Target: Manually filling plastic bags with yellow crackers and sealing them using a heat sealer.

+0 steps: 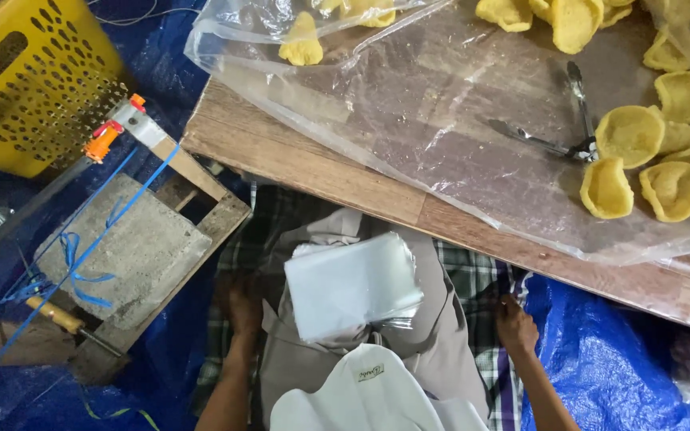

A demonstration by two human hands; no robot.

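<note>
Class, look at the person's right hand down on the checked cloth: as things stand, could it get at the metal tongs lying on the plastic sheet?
Probably yes. The right hand is empty, and the tongs lie uncovered on the plastic sheet above it, with only the board's edge between.

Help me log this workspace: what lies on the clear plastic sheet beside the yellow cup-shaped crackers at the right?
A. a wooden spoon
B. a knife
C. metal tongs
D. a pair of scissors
C: metal tongs lie open on the clear plastic sheet, their hinged end next to the yellow cup-shaped crackers.
</note>
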